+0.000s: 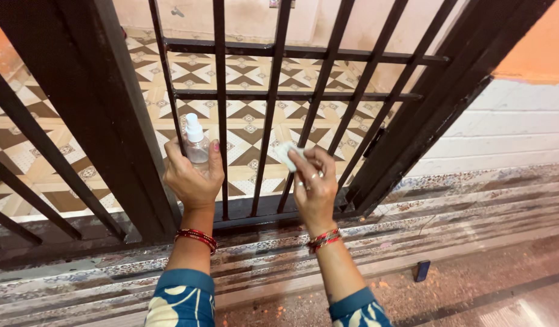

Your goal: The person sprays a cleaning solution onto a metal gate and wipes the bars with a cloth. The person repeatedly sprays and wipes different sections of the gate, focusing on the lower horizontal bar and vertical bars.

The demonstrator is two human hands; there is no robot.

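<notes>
Outdoors, left hand grips spray bottle, right hand clamps cloth against gate, above patterned tiles.

Low in your view, the speckled stone floor holds a small dark blue block at lower right.

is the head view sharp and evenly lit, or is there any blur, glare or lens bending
Head view: mostly sharp on the left hand holding the spray bottle and the right hand holding the white cloth; soft, even light without hard shadows; the wall above the gate bars looks washed out; straight bars splay outward towards the edges, a wide-angle effect.
</notes>
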